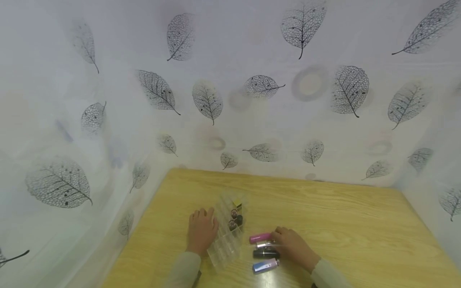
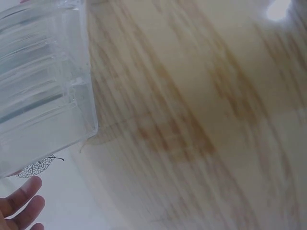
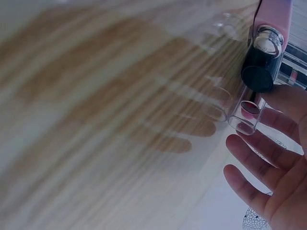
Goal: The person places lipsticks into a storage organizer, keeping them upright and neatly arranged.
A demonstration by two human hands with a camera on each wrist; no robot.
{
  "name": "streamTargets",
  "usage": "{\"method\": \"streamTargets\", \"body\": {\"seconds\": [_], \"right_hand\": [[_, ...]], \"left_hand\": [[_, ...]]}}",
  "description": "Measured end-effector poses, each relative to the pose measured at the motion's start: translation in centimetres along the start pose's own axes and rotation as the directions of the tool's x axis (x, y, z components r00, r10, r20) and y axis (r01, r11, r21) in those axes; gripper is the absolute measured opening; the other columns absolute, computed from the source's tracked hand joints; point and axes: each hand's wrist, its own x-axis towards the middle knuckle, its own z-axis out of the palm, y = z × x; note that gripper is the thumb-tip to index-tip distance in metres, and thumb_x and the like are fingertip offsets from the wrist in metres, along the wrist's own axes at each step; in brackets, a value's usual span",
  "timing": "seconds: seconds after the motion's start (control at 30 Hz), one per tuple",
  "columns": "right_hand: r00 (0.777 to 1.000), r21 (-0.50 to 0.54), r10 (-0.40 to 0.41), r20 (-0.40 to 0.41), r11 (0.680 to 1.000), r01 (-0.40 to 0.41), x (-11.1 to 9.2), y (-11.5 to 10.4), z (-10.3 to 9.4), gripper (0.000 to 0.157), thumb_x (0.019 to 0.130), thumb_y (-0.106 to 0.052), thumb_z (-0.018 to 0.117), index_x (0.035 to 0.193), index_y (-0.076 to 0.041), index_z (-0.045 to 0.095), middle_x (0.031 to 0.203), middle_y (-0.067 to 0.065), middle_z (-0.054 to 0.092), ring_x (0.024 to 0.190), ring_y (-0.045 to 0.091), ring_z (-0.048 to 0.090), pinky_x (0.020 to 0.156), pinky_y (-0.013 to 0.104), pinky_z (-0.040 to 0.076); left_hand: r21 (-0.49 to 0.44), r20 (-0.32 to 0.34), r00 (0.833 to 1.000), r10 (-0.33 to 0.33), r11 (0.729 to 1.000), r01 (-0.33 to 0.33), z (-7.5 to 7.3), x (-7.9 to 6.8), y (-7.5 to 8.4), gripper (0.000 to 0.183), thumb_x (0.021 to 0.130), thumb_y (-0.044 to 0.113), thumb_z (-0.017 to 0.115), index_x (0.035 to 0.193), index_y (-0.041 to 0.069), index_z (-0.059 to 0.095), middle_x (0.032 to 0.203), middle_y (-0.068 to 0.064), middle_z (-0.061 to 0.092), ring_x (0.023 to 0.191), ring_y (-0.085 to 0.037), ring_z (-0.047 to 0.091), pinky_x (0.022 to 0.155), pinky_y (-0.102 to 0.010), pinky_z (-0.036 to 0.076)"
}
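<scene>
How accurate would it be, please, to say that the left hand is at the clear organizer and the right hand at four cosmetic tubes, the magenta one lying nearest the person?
Not quite: the magenta tube lies farthest, and the blue-and-pink tube nearest, as the head view shows. The left hand is at the clear organizer and the right hand at the tubes.

and here's the left hand point(image 1: 203, 232), resting at the left edge of a clear box point(image 1: 224, 251) with compartments; a few small tubes point(image 1: 232, 225) stand in its farther half, a yellow piece point(image 1: 237, 202) beyond them. over to the right, four tubes lie in a row: pink point(image 1: 258, 238), silvery, black, then blue-and-pink nearest! the right hand point(image 1: 296, 249) is right there, fingertips at the pink one's right end, all on a wood-grain table point(image 1: 345, 224).
</scene>
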Motion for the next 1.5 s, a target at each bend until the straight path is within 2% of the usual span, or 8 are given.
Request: {"method": "streamTargets", "body": {"seconds": [0.37,0.7,0.9,1.13,1.33,1.5], "right_hand": [[0.998,0.012,0.019,0.067,1.0,-0.02,0.2,0.2,-0.2,0.018,0.075,-0.022,0.072,0.088,-0.011,0.067,0.078,-0.002,0.06,0.065,0.008,0.054,0.06,0.022,0.049],[0.993,0.071,0.003,0.117,0.997,-0.012,0.3,0.6,-0.4,0.014,0.077,-0.015,0.069,0.089,-0.009,0.067,0.079,0.0,0.06,0.065,0.009,0.055,0.06,0.021,0.049],[0.99,0.112,0.009,0.143,0.993,-0.025,0.2,0.8,-0.6,0.015,0.077,-0.012,0.068,0.092,-0.01,0.067,0.081,-0.002,0.06,0.069,0.009,0.056,0.063,0.022,0.05],[0.995,0.146,-0.018,0.1,0.989,0.003,0.1,1.2,-0.6,0.016,0.075,-0.015,0.071,0.09,-0.01,0.069,0.083,-0.002,0.062,0.072,0.008,0.059,0.067,0.022,0.052],[0.995,0.125,-0.037,0.096,0.992,0.025,0.1,1.3,-0.9,0.019,0.072,-0.014,0.073,0.091,-0.01,0.069,0.084,-0.001,0.064,0.073,0.009,0.061,0.067,0.02,0.053],[0.995,0.122,-0.078,0.06,0.99,0.071,0.1,1.3,-1.0,0.019,0.072,-0.014,0.074,0.09,-0.009,0.069,0.083,0.0,0.064,0.072,0.008,0.061,0.066,0.019,0.053]], "left_hand": [[-0.01,-0.005,1.0,-0.006,1.0,0.006,0.0,0.0,0.0,0.029,0.084,0.026,0.061,0.11,0.012,0.061,0.086,-0.008,0.06,0.081,-0.024,0.054,0.082,-0.044,0.046],[-0.022,-0.034,0.999,-0.008,1.0,0.007,0.8,0.0,-0.2,0.028,0.083,0.025,0.064,0.108,0.013,0.062,0.083,-0.007,0.058,0.078,-0.022,0.052,0.08,-0.043,0.046],[-0.019,-0.036,0.999,-0.011,1.0,0.011,0.7,-0.1,-0.1,0.028,0.082,0.025,0.064,0.108,0.013,0.062,0.083,-0.006,0.058,0.078,-0.022,0.052,0.079,-0.042,0.046],[-0.021,-0.031,0.999,-0.014,1.0,0.014,0.4,-0.1,-0.1,0.029,0.082,0.025,0.064,0.108,0.012,0.062,0.083,-0.006,0.058,0.077,-0.021,0.051,0.078,-0.041,0.046],[-0.022,-0.026,0.999,-0.02,1.0,0.019,0.4,-0.1,0.0,0.029,0.083,0.025,0.064,0.108,0.012,0.062,0.083,-0.007,0.059,0.078,-0.021,0.051,0.079,-0.042,0.046],[-0.022,-0.023,1.0,-0.019,1.0,0.019,0.4,-0.1,0.0,0.028,0.083,0.025,0.062,0.108,0.012,0.062,0.083,-0.006,0.059,0.078,-0.021,0.052,0.079,-0.041,0.046]]}}
